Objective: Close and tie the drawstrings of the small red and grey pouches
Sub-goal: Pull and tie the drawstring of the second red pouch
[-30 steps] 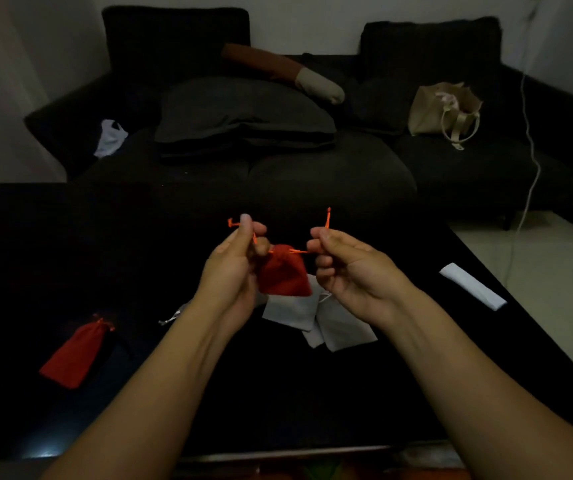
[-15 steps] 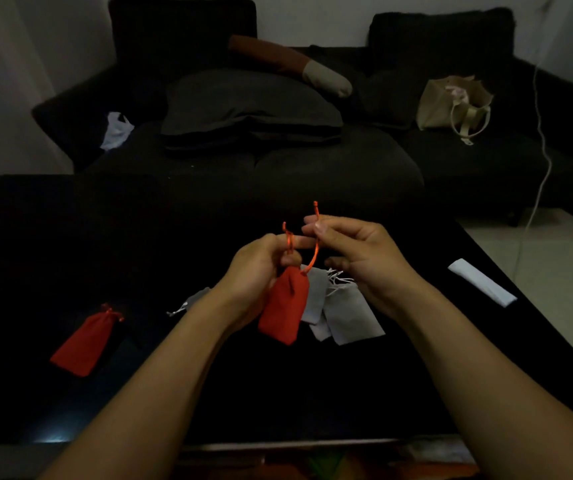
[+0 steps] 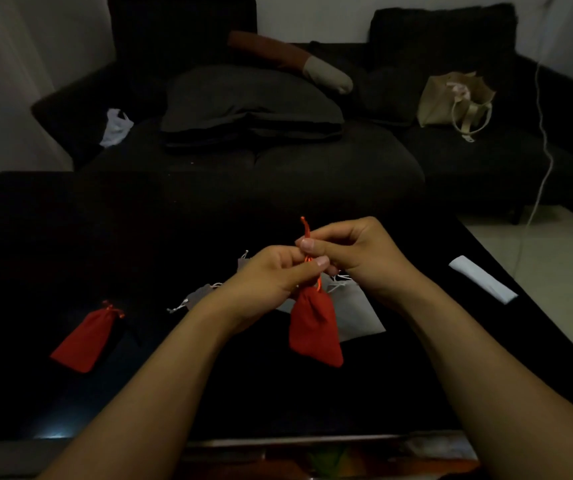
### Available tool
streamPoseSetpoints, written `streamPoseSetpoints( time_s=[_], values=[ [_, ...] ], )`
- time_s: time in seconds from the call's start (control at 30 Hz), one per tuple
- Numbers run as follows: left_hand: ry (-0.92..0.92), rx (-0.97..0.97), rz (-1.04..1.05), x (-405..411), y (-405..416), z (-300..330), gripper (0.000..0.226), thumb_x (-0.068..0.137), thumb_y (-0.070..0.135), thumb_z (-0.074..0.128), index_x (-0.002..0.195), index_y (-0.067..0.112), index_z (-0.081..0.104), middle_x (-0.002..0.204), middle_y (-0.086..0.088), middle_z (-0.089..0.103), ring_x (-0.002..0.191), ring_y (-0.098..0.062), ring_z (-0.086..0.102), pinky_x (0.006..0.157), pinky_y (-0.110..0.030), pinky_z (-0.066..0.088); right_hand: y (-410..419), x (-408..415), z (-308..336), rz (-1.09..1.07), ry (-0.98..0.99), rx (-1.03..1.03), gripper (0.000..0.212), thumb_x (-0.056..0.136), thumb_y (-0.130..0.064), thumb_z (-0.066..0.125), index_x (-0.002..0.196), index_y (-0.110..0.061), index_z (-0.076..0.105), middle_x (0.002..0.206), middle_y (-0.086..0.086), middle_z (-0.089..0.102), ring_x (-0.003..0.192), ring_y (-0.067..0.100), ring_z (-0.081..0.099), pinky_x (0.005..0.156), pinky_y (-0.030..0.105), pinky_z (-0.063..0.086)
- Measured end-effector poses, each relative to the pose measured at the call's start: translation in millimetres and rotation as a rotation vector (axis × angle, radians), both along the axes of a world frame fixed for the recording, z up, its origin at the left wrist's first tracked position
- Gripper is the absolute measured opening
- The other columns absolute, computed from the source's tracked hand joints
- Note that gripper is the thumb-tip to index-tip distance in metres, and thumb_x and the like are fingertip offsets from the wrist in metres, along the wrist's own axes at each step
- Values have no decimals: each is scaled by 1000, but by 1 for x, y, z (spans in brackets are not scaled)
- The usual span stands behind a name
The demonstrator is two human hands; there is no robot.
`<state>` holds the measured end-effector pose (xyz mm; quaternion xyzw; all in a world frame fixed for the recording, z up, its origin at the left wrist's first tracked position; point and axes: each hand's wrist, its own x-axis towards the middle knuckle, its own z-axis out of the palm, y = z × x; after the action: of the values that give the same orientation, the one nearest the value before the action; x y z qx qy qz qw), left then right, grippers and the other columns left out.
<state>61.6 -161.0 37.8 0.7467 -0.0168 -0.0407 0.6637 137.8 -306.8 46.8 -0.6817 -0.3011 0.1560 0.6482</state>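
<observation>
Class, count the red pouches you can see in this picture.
2: one red pouch hangs from both hands; another red pouch lies on the table's left side. More could be hidden behind the arms.

- A black glossy surface [image 3: 70, 237] fills the lower half of the view.
- A white folded strip [image 3: 482, 279] lies near the right edge of the surface.
- A dark sofa [image 3: 312, 161] stands behind it, against a pale wall.
- A large dark cushion [image 3: 247, 98] lies on the sofa seat.
- A brown and cream bolster [image 3: 292, 62] leans behind the cushion.
- A beige tote bag [image 3: 451, 98] sits on the sofa's right part.
- A white plastic bag [image 3: 116, 127] rests by the left armrest.
- A white cable [image 3: 543, 133] hangs down at the right, over pale floor tiles [image 3: 562, 271].
</observation>
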Motion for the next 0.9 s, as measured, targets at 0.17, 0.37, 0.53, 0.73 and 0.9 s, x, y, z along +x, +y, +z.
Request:
streamPoseSetpoints(
  time_s=[0.17,0.37,0.53,0.73,0.9],
  values=[
    [32,-97,74,4,0,-2,38,104,24,39,91,7,70,57,5,51,60,-6,53,64,-20,49,-7,3,5,-28,59,-48,13,91,-4,65,100,0,75,88,14,76,77,14,72,68,18,54],
    [45,-237,330,7,1,-2,33,100,21,52,73,10,68,66,-4,65,63,-13,63,62,-20,56,-2,-2,6,-204,-17,-11,12,80,-2,77,92,-4,75,75,14,74,60,12,67,58,20,53],
    [22,-337,417,7,6,1,15,91,20,65,86,9,74,78,-5,67,73,-11,60,68,-18,51,2,-9,6,-111,74,-37,12,79,-3,78,89,0,74,81,13,76,72,16,73,61,19,55],
    [-10,-373,422,2,10,6,9,87,12,67,89,6,74,81,-6,74,76,-13,69,74,-22,57,-1,-5,8,-5,167,-33,17,84,5,70,97,-4,73,84,12,77,75,16,74,68,20,57],
    [-42,-222,379,-2,16,9,16,82,6,71,97,10,72,89,-12,76,85,-21,74,75,-26,59,0,-1,3,-87,-84,-130,26,78,-1,79,102,-10,73,85,12,75,76,14,71,70,25,59]
  ],
)
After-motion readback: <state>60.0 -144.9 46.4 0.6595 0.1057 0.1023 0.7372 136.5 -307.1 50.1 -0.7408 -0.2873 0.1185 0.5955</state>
